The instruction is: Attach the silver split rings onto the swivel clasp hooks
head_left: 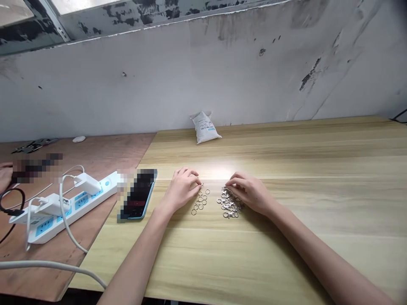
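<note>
Metal rings lie on the counter between the hands in the head view, just left of heaped metal clasps. The left hand is palm down, its thumb and forefinger pinching one ring. The right hand angles inward, fingers curled, fingertips at the clasps; whether it grips one, I cannot tell.

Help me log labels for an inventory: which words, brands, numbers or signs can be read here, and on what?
No text can be read with certainty.
White packet: dark print and a blue patch, too small and blurred to read.
Phone: screen marks too small to read.
White plugs on the power strip: tiny marks, too small to read.
</note>
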`<state>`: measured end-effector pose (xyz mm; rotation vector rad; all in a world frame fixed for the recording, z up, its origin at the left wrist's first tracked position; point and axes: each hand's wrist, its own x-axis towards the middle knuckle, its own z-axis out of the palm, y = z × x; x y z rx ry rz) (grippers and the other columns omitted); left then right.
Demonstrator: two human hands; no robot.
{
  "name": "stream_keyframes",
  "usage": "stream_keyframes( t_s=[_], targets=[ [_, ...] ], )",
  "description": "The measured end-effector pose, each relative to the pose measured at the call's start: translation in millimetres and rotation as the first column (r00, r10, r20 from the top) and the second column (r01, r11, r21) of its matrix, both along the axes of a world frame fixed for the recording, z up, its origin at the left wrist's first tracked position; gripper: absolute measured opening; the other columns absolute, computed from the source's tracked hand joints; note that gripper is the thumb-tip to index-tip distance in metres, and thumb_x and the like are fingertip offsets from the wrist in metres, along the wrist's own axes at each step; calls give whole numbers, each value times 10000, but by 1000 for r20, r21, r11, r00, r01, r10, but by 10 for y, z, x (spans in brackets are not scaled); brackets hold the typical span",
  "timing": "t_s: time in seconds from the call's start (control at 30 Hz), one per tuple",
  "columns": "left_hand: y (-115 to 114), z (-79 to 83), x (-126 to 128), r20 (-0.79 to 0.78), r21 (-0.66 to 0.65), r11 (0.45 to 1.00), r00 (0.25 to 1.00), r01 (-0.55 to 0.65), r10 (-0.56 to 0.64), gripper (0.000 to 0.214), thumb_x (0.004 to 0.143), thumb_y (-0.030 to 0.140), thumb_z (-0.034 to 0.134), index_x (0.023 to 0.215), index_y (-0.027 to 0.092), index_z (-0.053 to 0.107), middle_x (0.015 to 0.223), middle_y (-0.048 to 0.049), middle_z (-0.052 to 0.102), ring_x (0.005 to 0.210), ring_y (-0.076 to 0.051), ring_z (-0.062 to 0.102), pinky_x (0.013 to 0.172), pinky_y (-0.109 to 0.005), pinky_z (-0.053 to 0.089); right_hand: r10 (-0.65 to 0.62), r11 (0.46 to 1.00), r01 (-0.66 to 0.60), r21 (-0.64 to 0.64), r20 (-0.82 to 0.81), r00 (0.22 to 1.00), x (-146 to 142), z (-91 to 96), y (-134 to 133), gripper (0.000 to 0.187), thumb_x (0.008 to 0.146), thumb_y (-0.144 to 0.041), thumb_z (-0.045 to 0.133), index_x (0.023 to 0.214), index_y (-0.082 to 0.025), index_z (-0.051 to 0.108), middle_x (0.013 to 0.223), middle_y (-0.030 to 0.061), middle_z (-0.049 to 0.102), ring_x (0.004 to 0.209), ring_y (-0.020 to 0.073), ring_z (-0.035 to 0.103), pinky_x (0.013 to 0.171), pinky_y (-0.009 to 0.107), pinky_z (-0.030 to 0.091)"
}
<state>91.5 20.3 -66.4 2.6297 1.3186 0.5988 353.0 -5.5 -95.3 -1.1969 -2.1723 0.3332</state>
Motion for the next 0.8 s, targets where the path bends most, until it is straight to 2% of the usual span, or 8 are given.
stream_keyframes(
  t_s=[0.13, 0.27, 0.33, 0.43, 0.57, 0.73, 0.8],
  targets=[
    [8, -29, -6, 2, -46, 999, 1000, 23, -22, 121, 878, 248, 593, 877, 219, 711, 1001, -47, 665, 1008, -230, 572, 937, -446, 418, -21, 1000, 21, 8, 29, 999, 0, -25, 10, 200, 945, -316, 530, 934, -224, 707, 930, 79, 650, 825, 194, 606, 676, 314, 462],
    [17, -44, -48, 22, -42, 999, 1000, 3, -2, 341, 887, 284, 596, 1224, 232, 607, 1183, -83, 626, 1106, -246, 564, 953, -436, 452, -54, 998, 51, 40, 87, 995, 19, -29, 26, 187, 939, -301, 543, 1045, -239, 684, 1029, 89, 645, 960, 233, 587, 814, 398, 455],
    [21, -51, -73, 6, -44, 999, 1000, 30, -29, 372, 904, 286, 576, 1274, 250, 576, 1265, -83, 600, 1194, -248, 534, 987, -430, 449, -67, 997, 63, 37, 105, 992, 20, -34, 26, 182, 937, -300, 548, 1053, -251, 679, 1078, 86, 642, 1015, 241, 580, 863, 431, 441],
    [35, -69, -84, -36, -31, 995, 995, 93, -94, 267, 920, 280, 563, 1175, 260, 641, 1246, -55, 634, 1212, -232, 547, 1043, -449, 410, -53, 998, 49, 40, 121, 991, 18, -48, 28, 175, 940, -292, 547, 1040, -262, 687, 1130, 85, 643, 1083, 253, 563, 890, 447, 438],
    [64, -109, -35, -55, 56, 987, 988, 149, -146, 160, 931, 266, 565, 1010, 257, 704, 1125, -27, 699, 1097, -200, 622, 1075, -470, 363, -18, 995, 2, 103, 147, 989, 35, -65, 60, 187, 950, -302, 538, 1027, -272, 706, 1134, 78, 667, 1089, 265, 560, 872, 445, 444],
    [88, -161, 30, -78, 157, 979, 990, 127, -116, 160, 928, 284, 583, 884, 220, 722, 1016, -41, 719, 956, -202, 627, 881, -388, 465, 6, 994, -22, 106, 146, 989, 65, -61, 94, 161, 942, -297, 556, 954, -258, 712, 1063, 74, 688, 997, 249, 578, 815, 419, 455],
    [87, -182, 40, -80, 190, 974, 991, 124, -111, 153, 929, 282, 582, 901, 219, 718, 1012, -43, 710, 955, -203, 616, 855, -373, 465, 8, 997, -18, 78, 125, 992, 58, -56, 89, 133, 933, -269, 563, 929, -235, 691, 1039, 79, 676, 977, 242, 574, 821, 415, 455]
  ],
)
